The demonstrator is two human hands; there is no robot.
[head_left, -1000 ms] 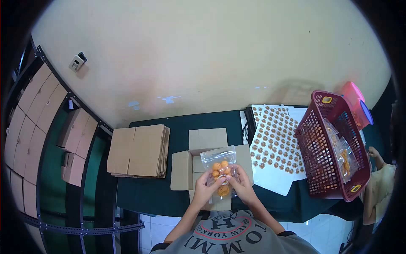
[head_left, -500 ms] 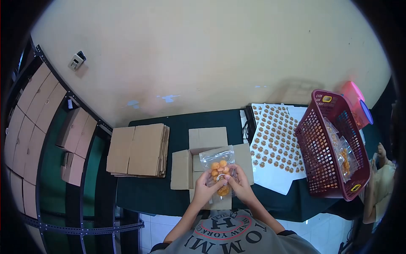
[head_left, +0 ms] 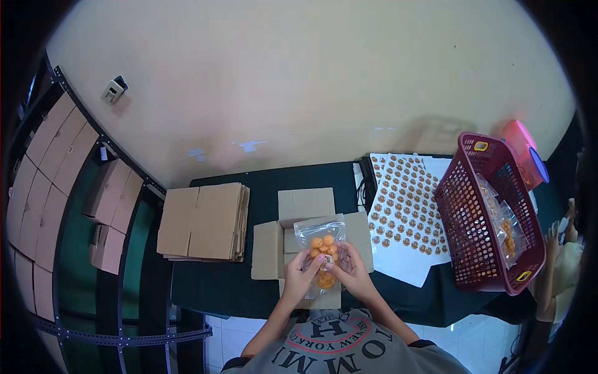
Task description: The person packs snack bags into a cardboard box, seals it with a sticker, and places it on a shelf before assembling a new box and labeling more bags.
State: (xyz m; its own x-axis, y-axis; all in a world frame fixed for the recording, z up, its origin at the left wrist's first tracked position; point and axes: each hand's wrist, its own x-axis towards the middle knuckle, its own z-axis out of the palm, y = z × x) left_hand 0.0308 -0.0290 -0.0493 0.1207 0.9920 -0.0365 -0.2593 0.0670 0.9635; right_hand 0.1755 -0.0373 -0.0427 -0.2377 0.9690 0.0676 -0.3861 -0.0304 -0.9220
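A clear zip bag [head_left: 323,229] of round orange snacks is held between both hands, above an open cardboard box [head_left: 268,248]. My left hand [head_left: 299,278] grips the bag's left side, its thumb on the front. On the right side, my right hand [head_left: 353,274] is closed round the bag, its thumb pressing near a small round sticker [head_left: 326,262]. The thumbs lie close together at the sticker. My fingers behind the bag are mostly hidden. The box's flaps are spread out, and its inside is largely covered by the bag and hands.
Flattened cardboard boxes [head_left: 199,219] are stacked at the left of the dark green table. Sticker sheets [head_left: 405,215] lie at the right, beside a maroon basket [head_left: 464,237] holding snack bags. Shelves with boxes [head_left: 43,206] stand far left. Another person's hand [head_left: 553,240] shows far right.
My left thumb has shifted up and left on the bag, and the sticker shows more fully. The other person's hands at far right have moved. The box and basket stay put.
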